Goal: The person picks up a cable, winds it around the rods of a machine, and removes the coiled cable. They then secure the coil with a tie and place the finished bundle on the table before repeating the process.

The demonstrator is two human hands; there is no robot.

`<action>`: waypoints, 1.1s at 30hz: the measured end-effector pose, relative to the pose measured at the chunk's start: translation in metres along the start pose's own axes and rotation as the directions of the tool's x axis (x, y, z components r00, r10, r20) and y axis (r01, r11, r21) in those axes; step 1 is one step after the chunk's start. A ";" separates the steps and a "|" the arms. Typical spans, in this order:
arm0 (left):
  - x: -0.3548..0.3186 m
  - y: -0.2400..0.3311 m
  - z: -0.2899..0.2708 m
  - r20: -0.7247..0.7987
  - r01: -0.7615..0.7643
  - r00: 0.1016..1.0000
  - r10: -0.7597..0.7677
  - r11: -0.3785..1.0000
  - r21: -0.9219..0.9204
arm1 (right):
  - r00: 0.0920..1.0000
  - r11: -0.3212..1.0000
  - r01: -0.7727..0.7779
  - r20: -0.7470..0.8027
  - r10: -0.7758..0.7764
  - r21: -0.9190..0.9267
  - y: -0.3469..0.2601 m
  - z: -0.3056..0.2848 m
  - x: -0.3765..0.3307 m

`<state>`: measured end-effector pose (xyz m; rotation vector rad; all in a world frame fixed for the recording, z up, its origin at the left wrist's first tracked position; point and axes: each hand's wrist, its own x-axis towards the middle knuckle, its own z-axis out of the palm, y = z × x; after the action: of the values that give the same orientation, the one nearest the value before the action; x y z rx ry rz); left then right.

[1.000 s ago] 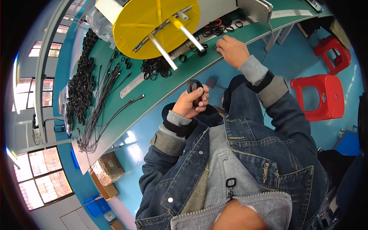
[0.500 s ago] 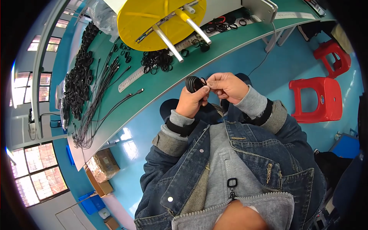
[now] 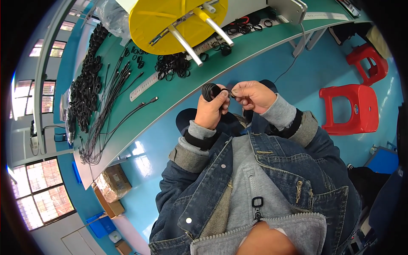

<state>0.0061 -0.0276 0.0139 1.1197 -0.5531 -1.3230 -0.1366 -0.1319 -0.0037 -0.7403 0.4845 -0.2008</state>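
Note:
A tight coil of black cable [image 3: 209, 92] is gripped in my left hand [image 3: 208, 113], with the thumb pressed over its near side. Just to the right, my right hand [image 3: 257, 97] pinches a thin black band [image 3: 230, 93] between thumb and fingertips, close against the coil. The fingers hide part of the band, so I cannot tell how far round the coil it goes. Both hands are in front of my body, off the near edge of the green table [image 3: 178, 94]. Beyond them lies a pile of small black bands [image 3: 172, 67].
A yellow disc with metal rods [image 3: 178, 25] overhangs the table edge. Loose black cables [image 3: 106, 110], a heap of coiled cables [image 3: 87, 85] and a steel ruler [image 3: 144, 87] lie to the left. Red stools [image 3: 365, 110] stand on the right; a cardboard box [image 3: 117, 182] is lower left.
My right fingertips have shifted slightly right, drawing the band away from the coil. My left hand and the coil have tilted a little left.

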 end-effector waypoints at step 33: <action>0.001 0.013 0.004 0.124 -0.194 0.970 0.211 0.353 0.915 | 0.984 0.628 0.164 0.084 -0.157 -0.761 -0.049 0.022 -0.018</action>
<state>0.0087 -0.0312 0.0268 1.8916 -1.5101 -0.6865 -0.1420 -0.1477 0.0506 -1.6413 0.4903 -0.1521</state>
